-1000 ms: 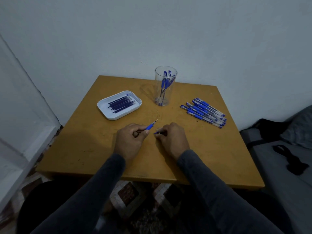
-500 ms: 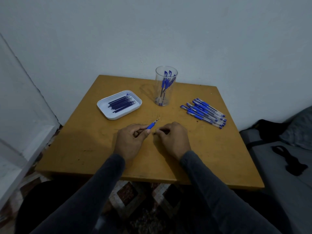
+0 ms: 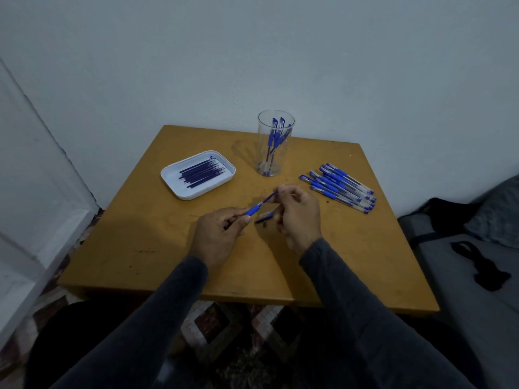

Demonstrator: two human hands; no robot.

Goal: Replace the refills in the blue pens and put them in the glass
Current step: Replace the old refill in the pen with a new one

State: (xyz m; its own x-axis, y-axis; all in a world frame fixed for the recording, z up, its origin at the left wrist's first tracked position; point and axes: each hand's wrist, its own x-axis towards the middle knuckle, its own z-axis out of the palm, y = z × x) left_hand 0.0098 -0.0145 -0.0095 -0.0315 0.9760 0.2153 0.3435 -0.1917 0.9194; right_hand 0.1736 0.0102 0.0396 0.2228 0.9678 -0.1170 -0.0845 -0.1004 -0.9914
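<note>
My left hand (image 3: 217, 237) grips a blue pen barrel (image 3: 252, 210) by its rubber grip, tip end pointing up and right. My right hand (image 3: 299, 217) pinches the dark refill (image 3: 270, 197) that sticks partly out of that barrel; a blue cap (image 3: 265, 217) also shows under its fingers. A clear glass (image 3: 275, 167) stands at the table's far middle with a few blue pens inside. Several blue pens (image 3: 339, 186) lie in a row at the right. A white tray (image 3: 171, 175) at the left holds several dark refills (image 3: 202, 174).
The wooden table (image 3: 351, 262) stands against a pale wall. A grey bed with a dark strap (image 3: 477, 268) lies to the right. A white door frame (image 3: 42, 214) is at the left, and patterned floor tiles show under the table.
My right hand has lifted and moved up and right, drawing the refill out of the barrel. The left hand stays in place holding the pen.
</note>
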